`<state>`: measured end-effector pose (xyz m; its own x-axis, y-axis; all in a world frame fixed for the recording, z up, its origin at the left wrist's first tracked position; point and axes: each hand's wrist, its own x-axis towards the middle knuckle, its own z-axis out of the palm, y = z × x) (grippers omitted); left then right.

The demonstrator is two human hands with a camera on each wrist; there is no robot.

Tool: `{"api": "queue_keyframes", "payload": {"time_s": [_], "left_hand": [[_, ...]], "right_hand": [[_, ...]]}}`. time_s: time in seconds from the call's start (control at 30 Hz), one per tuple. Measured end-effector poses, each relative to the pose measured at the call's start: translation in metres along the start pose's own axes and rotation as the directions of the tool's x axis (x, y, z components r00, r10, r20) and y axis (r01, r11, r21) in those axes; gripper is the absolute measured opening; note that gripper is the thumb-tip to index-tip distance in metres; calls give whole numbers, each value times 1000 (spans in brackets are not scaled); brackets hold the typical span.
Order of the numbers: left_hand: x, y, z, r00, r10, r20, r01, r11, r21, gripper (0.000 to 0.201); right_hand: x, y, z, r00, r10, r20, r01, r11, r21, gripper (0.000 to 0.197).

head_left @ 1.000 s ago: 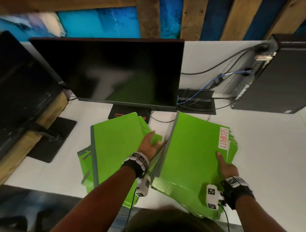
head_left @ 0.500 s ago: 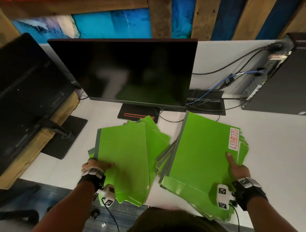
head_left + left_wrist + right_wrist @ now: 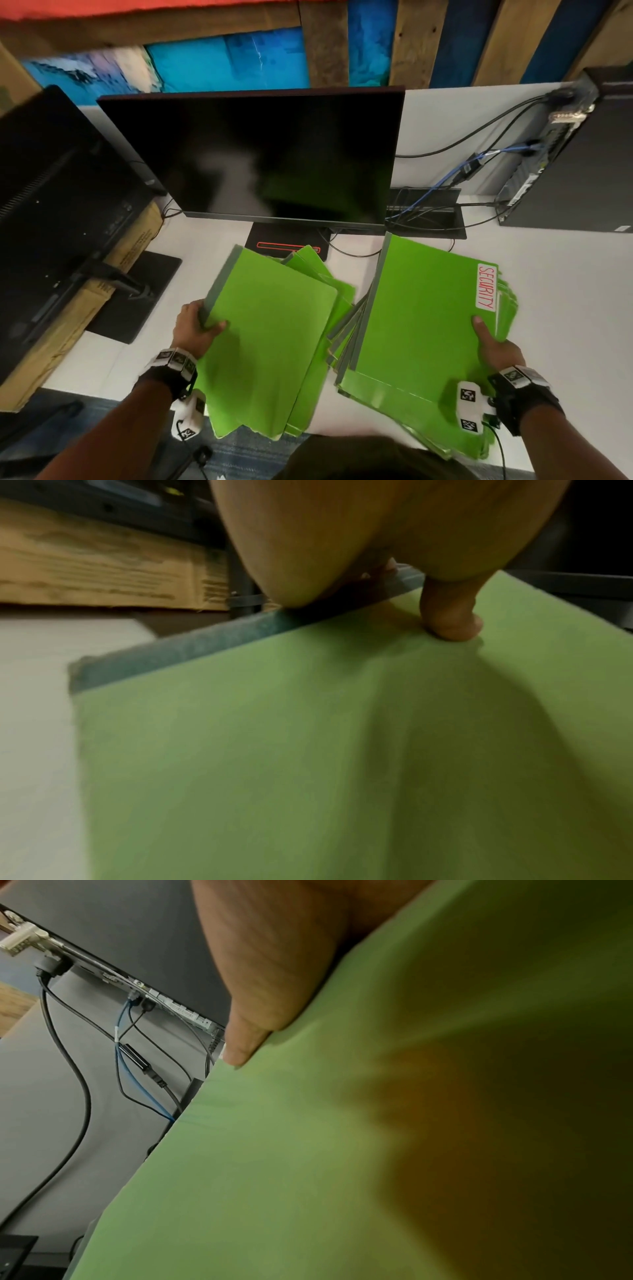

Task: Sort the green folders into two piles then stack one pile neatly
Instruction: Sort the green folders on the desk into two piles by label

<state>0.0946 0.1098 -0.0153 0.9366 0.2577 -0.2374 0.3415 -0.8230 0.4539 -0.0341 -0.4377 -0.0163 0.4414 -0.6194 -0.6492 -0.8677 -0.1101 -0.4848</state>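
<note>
Two piles of green folders lie on the white desk. The left pile (image 3: 274, 342) is fanned out, its top folder edged by a grey spine. My left hand (image 3: 195, 329) grips that top folder (image 3: 308, 737) at the spine, thumb on top, fingers underneath. The right pile (image 3: 421, 325) carries a top folder with a white "SECURITY" label (image 3: 487, 287). My right hand (image 3: 493, 346) holds this pile at its right edge, thumb pressed on the top folder (image 3: 377, 1137); its fingers are hidden under the folders.
A black monitor (image 3: 267, 154) on its stand (image 3: 287, 245) rises just behind the piles. A second monitor (image 3: 58, 205) and a cardboard box (image 3: 102, 281) are on the left. A computer tower (image 3: 582, 164) with cables (image 3: 445, 185) sits at the back right. The desk's front edge (image 3: 102, 394) is near my body.
My left hand went from the middle of the left pile to its left edge and gripped the top folder by the spine. The right hand kept its hold on the right pile.
</note>
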Motion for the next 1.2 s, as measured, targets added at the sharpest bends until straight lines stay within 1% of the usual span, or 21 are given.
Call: {"api": "queue_keyframes", "payload": {"time_s": [0.07,0.13,0.2,0.3,0.4,0.5,0.53,0.6,0.63,0.7,0.73,0.77,0.8,0.87,0.9,1.0,1.07,1.13,1.2], "left_hand": [[4,25,2,992,102,73,-104,994,23,60],[11,47,9,972,159,172,-179,978,109,60],[19,61,16,957,162,238,-209,960,188,63],[25,70,25,952,106,287,-178,955,238,68],[28,72,31,956,76,284,-178,919,352,71],[30,72,31,957,50,286,-157,918,365,68],[33,70,30,957,57,284,-150,936,317,69],[37,70,20,941,49,336,-124,971,206,71],[37,73,11,924,54,379,-130,975,177,67],[40,70,-7,888,119,444,-173,981,84,47],[37,71,-17,874,158,459,-169,985,-17,39],[32,72,-28,873,178,455,-139,983,-119,36],[28,72,-39,878,191,440,-96,969,-228,37],[21,78,-62,911,156,381,-6,931,-366,41],[19,81,-74,919,159,362,6,910,-414,42],[14,102,-106,911,241,334,-9,822,-569,48],[8,124,-115,915,295,277,-47,758,-651,52],[-3,152,-109,899,365,242,-87,690,-719,53],[-15,179,-90,863,429,265,-91,650,-754,50]], "right_hand": [[-1,-1,0,1000,4,-2,-4,1000,10,67],[-1,-1,0,1000,9,-11,-9,1000,24,66],[-1,-1,1,1000,9,-22,-8,1000,29,64],[-1,-1,0,1000,9,-30,-8,999,38,63],[0,-1,0,999,12,-33,-10,999,45,61],[1,-1,0,1000,9,-28,-8,999,48,61],[1,-1,0,1000,8,-22,-7,999,49,62],[1,0,0,1000,6,-16,-6,999,45,60],[1,0,0,1000,6,-19,-5,999,45,60],[1,0,0,1000,3,-25,-2,999,43,62],[1,0,-1,1000,4,-23,-3,999,42,64],[0,0,-1,1000,3,-22,-2,999,45,64],[-1,-1,-1,1000,2,-20,-1,999,52,63],[-3,-1,-2,1000,-2,-12,3,997,71,62],[-4,-1,-2,1000,-4,-10,5,996,84,63],[-3,1,-1,1000,-10,-4,10,992,127,68],[0,3,-2,1000,-6,17,3,988,156,69],[3,5,-3,999,8,46,-18,978,210,68],[3,6,-3,997,28,73,-46,964,261,65]]}}
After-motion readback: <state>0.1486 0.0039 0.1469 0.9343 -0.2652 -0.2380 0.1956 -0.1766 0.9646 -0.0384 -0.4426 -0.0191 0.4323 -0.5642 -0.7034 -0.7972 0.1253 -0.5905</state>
